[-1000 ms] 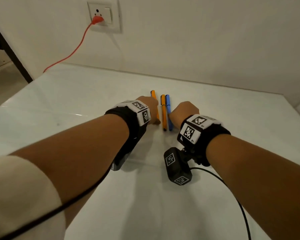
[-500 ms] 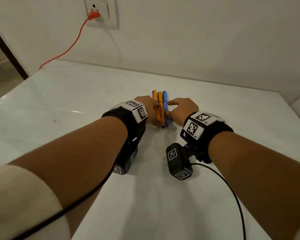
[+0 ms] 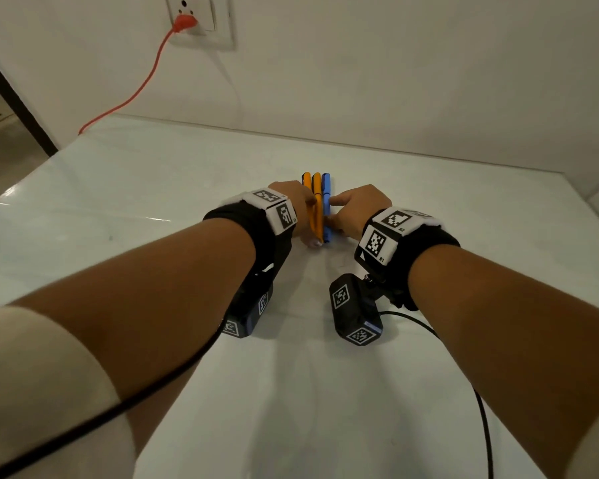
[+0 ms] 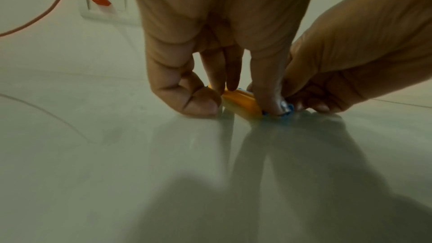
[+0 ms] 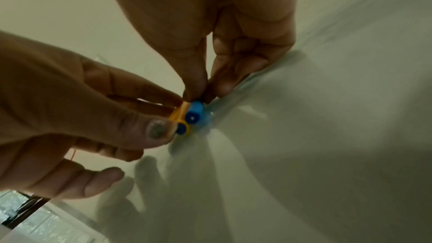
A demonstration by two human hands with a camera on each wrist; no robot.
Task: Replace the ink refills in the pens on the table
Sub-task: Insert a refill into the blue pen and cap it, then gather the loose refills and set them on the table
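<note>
From the head view, three pens lie bunched side by side on the white desk: two orange pens and a blue pen. The left hand presses against the orange side, the right hand against the blue side, its fingers touching the blue barrel.

From the left wrist, the left fingers curl down over the orange barrels, thumb at the near end, gripping the bundle just above the desk.

From the right wrist, the right fingers pinch the blue pen, with the orange pens just beside them under the left thumb.

An orange cable runs to a wall socket, well beyond the fingers.
</note>
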